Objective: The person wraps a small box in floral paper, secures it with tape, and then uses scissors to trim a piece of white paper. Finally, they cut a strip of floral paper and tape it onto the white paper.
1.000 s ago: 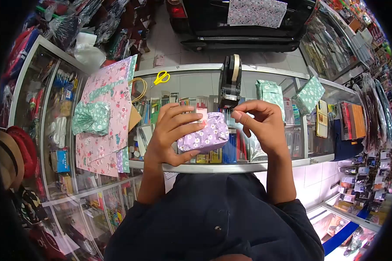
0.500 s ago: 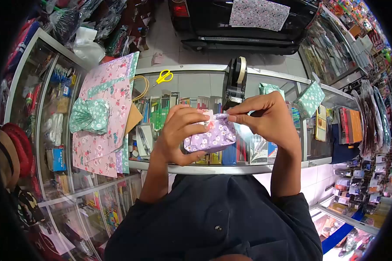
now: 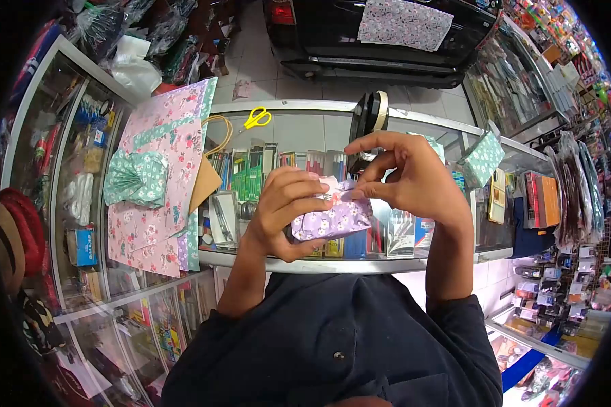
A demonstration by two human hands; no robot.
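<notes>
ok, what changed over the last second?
The right hand moved in from beside the tape dispenser onto the top fold of the purple parcel, fingers now pressing there. The parcel shifted slightly right. The left hand kept its grip on it throughout. Scissors and green parcels stayed put.

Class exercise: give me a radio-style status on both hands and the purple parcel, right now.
Left hand grips purple wrapped parcel from the side. Right hand fingertips press its top flap. Tape dispenser close behind; nothing blocking.

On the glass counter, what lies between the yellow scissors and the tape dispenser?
In the head view, only bare glass countertop lies between the yellow scissors and the tape dispenser; stationery shows beneath it, inside the case.
</notes>
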